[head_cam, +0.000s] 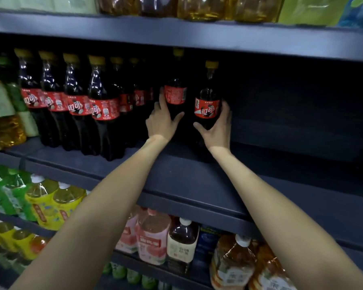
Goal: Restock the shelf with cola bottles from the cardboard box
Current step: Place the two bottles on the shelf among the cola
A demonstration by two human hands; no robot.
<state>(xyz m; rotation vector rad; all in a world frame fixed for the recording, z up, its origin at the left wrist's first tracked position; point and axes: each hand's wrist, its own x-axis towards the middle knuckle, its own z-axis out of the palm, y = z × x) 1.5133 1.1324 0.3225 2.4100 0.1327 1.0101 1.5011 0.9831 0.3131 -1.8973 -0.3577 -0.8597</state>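
On the dark blue metal shelf (197, 181), the left hand (161, 122) curls around a dark plastic cola bottle with a yellow cap (175, 95), its red label turned to show small print too fine to read. The right hand (217, 127) wraps fingers and thumb around a second yellow-capped cola bottle (208, 103), whose red label shows white Chinese characters. Both bottles stand upright, caps up, just right of a row of matching red-labelled cola bottles (71, 101).
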